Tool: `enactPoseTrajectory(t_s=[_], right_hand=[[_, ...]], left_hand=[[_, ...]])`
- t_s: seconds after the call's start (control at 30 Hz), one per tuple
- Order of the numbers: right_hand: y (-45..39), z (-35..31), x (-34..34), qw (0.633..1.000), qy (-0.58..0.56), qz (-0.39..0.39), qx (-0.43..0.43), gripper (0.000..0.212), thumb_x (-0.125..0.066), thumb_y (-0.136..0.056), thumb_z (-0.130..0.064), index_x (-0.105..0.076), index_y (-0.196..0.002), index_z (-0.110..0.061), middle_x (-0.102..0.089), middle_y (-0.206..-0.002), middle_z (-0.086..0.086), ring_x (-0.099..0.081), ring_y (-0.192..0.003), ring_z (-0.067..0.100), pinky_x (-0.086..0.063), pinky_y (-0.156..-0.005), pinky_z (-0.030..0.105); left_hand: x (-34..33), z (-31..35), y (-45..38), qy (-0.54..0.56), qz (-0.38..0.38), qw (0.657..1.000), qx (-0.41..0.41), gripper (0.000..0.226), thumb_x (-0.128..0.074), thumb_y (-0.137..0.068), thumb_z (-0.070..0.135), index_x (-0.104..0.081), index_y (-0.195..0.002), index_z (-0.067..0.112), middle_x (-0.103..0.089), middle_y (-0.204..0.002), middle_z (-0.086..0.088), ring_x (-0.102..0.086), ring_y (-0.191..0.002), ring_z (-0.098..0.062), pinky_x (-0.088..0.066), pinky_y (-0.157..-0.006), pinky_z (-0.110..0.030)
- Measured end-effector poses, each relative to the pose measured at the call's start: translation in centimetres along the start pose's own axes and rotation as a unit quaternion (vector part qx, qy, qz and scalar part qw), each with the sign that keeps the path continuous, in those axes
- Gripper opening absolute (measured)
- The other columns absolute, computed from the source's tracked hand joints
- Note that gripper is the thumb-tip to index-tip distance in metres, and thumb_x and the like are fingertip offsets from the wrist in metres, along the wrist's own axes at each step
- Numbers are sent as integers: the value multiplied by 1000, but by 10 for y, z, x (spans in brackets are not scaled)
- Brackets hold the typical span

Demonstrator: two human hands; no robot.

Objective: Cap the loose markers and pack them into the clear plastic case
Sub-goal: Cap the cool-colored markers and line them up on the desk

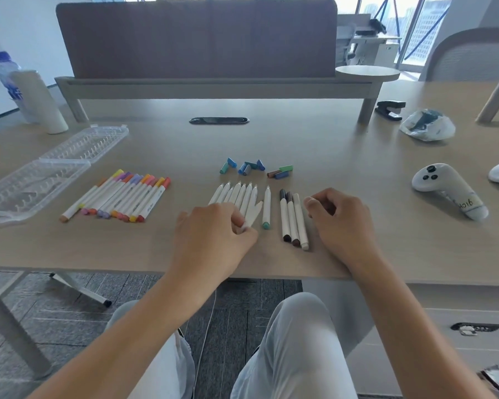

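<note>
We locate the uncapped markers [238, 195] as a fan of white barrels near the middle of the bench [357, 174], tips pointing toward the far edge. Our left hand [213, 237] rests on the near ends of this fan, fingers [239, 223] curled and pinching one barrel end. Just to the right lies a single marker [266, 207] with a teal end (apart from the fan), then three dark-capped markers [293, 223] side by side, touching one another. Our right hand [340, 223] sits just beside these three, fingers curled loosely inward; we cannot tell whether they enclose anything.

Beyond the fan, toward the far edge, the loose caps [255, 167] lie in a small scatter: blue, teal, green and brown.

Toward the left edge, a row of capped markers [121, 195] in orange, pink, purple and yellow lies diagonally, barrels touching. The clear plastic case [32, 185] lies open at the left edge, both halves flat on the bench, well apart from the hands.

At the right edge we note two white controllers [444, 188], a crumpled plastic bag [428, 126] and a black stapler [389, 110]. At the far left corner stand a water bottle [6, 70] and a white cylinder [39, 102].
</note>
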State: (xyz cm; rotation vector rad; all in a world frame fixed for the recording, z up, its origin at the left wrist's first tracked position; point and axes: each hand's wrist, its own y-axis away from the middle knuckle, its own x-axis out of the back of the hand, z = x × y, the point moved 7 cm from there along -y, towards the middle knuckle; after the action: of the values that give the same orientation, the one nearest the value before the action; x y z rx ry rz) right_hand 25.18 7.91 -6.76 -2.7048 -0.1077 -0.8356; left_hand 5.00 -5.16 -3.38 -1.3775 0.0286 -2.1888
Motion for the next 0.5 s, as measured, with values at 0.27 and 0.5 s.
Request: enactPoseTrajectory(t_s=[0.27,0.5], right_hand=[[-14,-7,-8,999,36,-27,-19,14,-63,-97,-39,-73,-94,-30,-69,-86,-14,-62,-84,2,-46,-71,27],[-68,-25,-21,996,72,-39,-16,10,-67,-96,-37,-74,-99,-29,-70,-93,-13,-66,-91,11,-52,-80,32]], left_hand=[[7,-16,-45,333,-49,938,89,5,-73,-91,19,-78,-90,19,-75,-72,1,-68,-59,-9,-53,-55,-20],[-15,-14,-110,547,-101,817,151,8,-70,-93,12,-76,-93,6,-73,-83,-12,-67,-78,-25,-55,-70,-35]])
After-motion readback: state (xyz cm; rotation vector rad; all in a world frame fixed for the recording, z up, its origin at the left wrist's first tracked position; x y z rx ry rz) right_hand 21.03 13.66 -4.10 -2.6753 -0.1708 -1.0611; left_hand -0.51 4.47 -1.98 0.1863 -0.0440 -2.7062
